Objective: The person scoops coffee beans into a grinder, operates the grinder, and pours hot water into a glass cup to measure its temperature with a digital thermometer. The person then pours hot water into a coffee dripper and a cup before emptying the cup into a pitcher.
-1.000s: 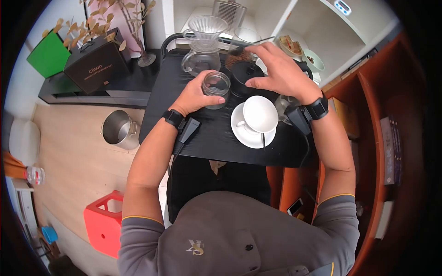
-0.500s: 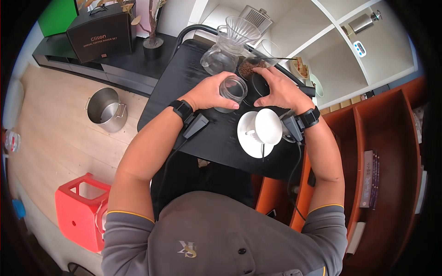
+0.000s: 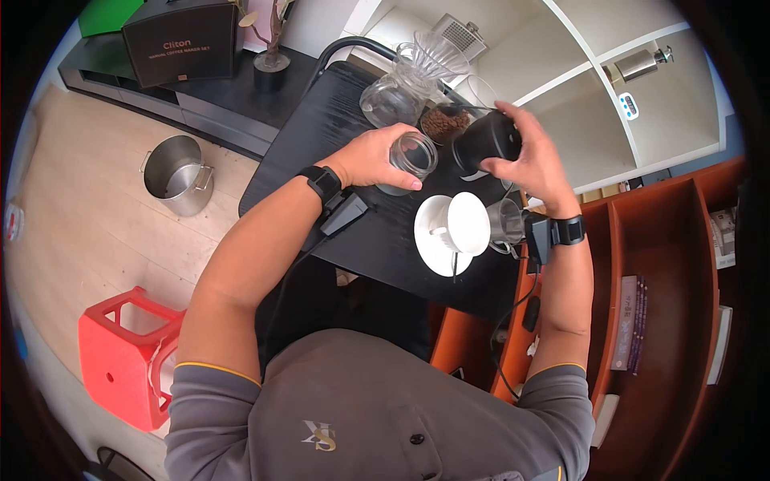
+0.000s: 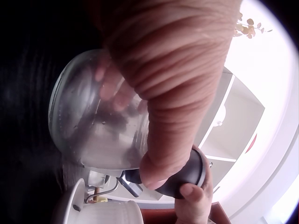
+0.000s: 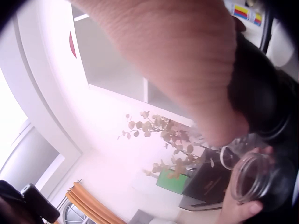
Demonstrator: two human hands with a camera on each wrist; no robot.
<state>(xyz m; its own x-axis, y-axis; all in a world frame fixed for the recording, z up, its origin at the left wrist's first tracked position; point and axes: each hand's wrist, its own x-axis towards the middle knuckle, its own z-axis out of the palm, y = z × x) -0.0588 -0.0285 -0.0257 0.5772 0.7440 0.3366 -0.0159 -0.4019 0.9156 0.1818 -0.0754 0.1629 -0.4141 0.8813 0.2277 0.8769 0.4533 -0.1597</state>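
Observation:
My left hand (image 3: 370,159) grips a clear glass jar (image 3: 414,157) with an uncovered mouth, thumb near its rim; it also fills the left wrist view. My right hand (image 3: 539,160) holds a black cylinder (image 3: 486,144), tilted, a short way right of the jar; a small metal stub (image 4: 210,164) shows on its end in the left wrist view. Between and behind them stands a glass container of brown coffee beans (image 3: 445,123). Closer to me, a white cup (image 3: 468,222) sits on a white saucer (image 3: 427,255).
On the black table (image 3: 377,236), a glass coffee pot (image 3: 389,103) carries a ribbed clear dripper (image 3: 437,62) at the back. A clear glass mug (image 3: 504,223) stands near my right wrist. White shelves (image 3: 561,96) rise behind, and a reddish bookcase (image 3: 654,240) borders the right.
My right hand has closed round the black cylinder and raised it, tilting it to the right, away from the bean container. The left hand keeps its hold on the jar. The head view has turned.

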